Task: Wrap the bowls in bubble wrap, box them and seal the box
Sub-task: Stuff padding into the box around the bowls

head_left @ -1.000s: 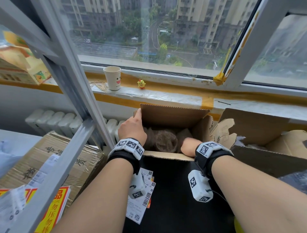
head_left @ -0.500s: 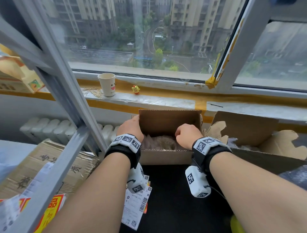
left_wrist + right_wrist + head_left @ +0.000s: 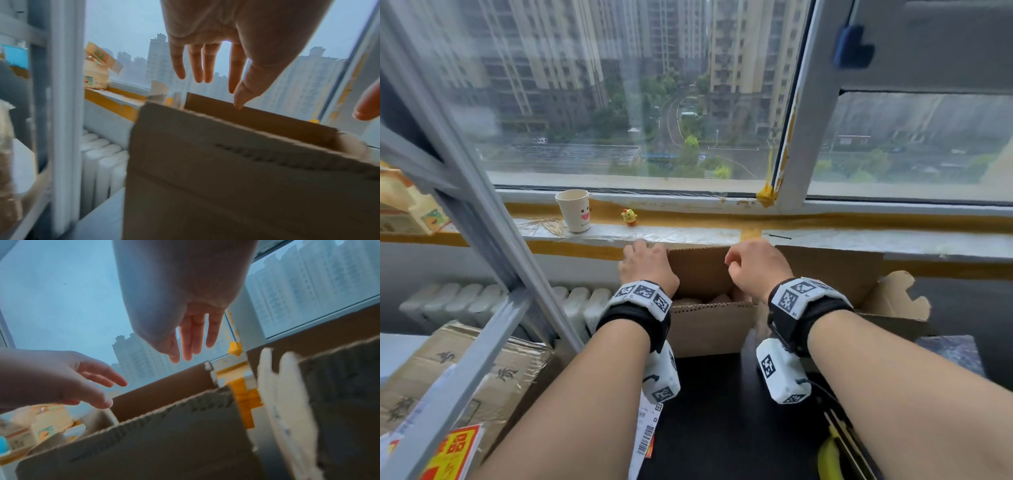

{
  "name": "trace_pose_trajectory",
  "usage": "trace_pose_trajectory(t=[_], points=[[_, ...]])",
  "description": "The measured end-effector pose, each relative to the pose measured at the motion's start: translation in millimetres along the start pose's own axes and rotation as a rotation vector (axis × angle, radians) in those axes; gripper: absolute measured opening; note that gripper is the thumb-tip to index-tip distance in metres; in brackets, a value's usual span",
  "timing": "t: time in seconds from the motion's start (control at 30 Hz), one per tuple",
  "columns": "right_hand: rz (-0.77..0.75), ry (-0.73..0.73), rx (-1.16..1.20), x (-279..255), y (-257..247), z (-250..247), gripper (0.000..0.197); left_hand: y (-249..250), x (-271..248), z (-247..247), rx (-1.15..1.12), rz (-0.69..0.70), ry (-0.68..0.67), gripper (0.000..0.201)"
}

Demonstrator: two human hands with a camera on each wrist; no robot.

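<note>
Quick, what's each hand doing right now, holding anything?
Left hand: open, fingers extended over the box, holding nothing.
Right hand: open, fingers straight above the box's back flap, holding nothing.

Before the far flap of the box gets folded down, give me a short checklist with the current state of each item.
1. Wrapped bowls sit below the rim of the cardboard box: ok, only pale wrap shows just under the near edge.
2. Far flap free to fold: ok, it stands upright with nothing lying on it.
3. Left hand at the flap's top edge: ok, fingers open; the left wrist view shows the thumb near the edge, contact unclear.
4. Right hand gripping the flap: not ok, the right wrist view shows its fingers straight, above the edge.
5. Side flaps already folded in: cannot tell.
6. Tape within reach: cannot tell, none visible.
</note>
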State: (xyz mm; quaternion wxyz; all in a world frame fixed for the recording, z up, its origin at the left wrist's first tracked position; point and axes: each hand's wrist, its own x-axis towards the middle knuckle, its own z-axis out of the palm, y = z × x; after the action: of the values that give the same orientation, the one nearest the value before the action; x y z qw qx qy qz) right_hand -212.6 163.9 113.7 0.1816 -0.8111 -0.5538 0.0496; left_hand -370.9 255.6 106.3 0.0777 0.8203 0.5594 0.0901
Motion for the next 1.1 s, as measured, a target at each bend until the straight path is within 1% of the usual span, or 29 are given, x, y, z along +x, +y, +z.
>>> trace_pose_trajectory(t=[0.07, 0.2, 0.3, 0.43, 0.53, 0.67, 0.8, 0.93, 1.03, 1.1], points=[[0.01, 0.049, -0.003, -6.0, 16.7, -11.5, 0.023, 22.5, -3.9, -2.8, -0.022, 0.047, 0.005, 0.043], [0.077, 0.107, -0.011, -24.3, 61.0, -32.5, 0.021, 75.5, -15.6, 2.3, -0.113, 0.178, -0.059, 0.043], [0.148, 0.131, -0.023, -44.0, 99.0, -49.5, 0.022, 120.3, -26.0, 11.6, -0.146, 0.283, -0.102, 0.042], [0.242, 0.147, -0.061, -74.0, 149.3, -72.0, 0.024, 177.8, -42.3, 27.2, -0.168, 0.414, -0.14, 0.045], [0.321, 0.163, -0.051, -95.8, 184.8, -80.9, 0.025, 215.0, -55.7, 41.0, -0.182, 0.489, -0.14, 0.045], [0.403, 0.176, -0.023, -121.2, 229.3, -79.9, 0.025, 252.4, -69.4, 60.4, -0.181, 0.563, -0.183, 0.045], [0.502, 0.121, -0.008, -144.8, 265.5, -67.1, 0.025, 270.7, -80.0, 81.9, -0.174, 0.581, -0.197, 0.04], [0.591, 0.014, 0.008, -160.3, 292.9, -39.7, 0.028, 271.3, -83.9, 102.7, -0.189, 0.537, -0.186, 0.031], [0.65, -0.079, 0.028, -168.5, 306.4, -10.0, 0.028, 268.3, -85.7, 115.5, -0.156, 0.515, -0.119, 0.035], [0.688, -0.173, 0.048, -173.4, 311.8, 11.1, 0.037, 268.2, -87.4, 122.4, -0.11, 0.521, -0.06, 0.036]])
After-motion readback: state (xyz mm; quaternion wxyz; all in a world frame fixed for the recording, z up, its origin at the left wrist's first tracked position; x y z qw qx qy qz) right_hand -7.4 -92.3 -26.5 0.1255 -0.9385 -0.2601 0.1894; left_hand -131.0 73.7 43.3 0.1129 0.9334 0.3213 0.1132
